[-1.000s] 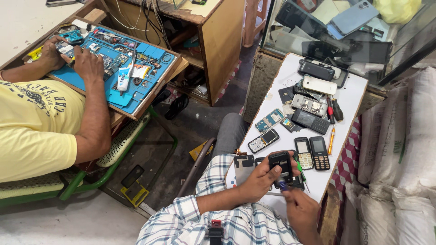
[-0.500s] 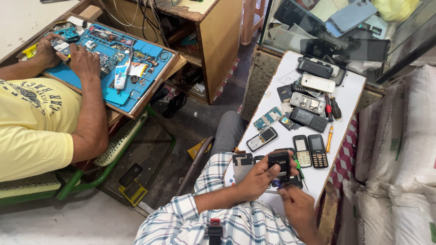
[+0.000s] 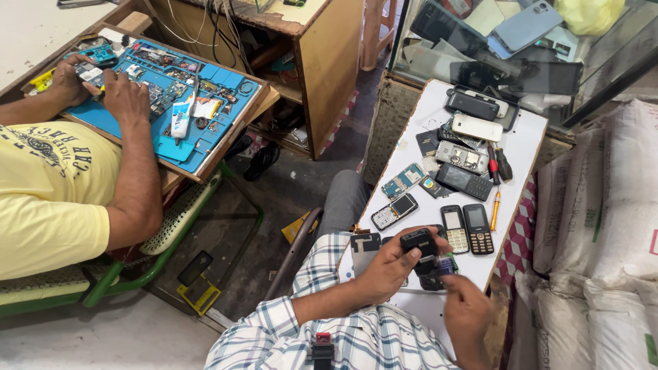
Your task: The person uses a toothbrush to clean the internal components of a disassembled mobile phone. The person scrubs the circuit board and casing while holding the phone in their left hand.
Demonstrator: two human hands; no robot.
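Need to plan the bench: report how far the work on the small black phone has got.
Done: the small black phone is off the white table. In hand: left hand grips it, right hand works beneath. Left: two keypad phones and a loose green circuit board lie untouched.

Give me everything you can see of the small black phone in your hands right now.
The black phone is a small, dark, plastic-looking handset, held tilted above the near end of the white table. The left hand wraps its lower body, thumb across the top; the right hand meets it from below, beside a small blue-green part. Fingers hide most of it, so I cannot tell whether it is opened.
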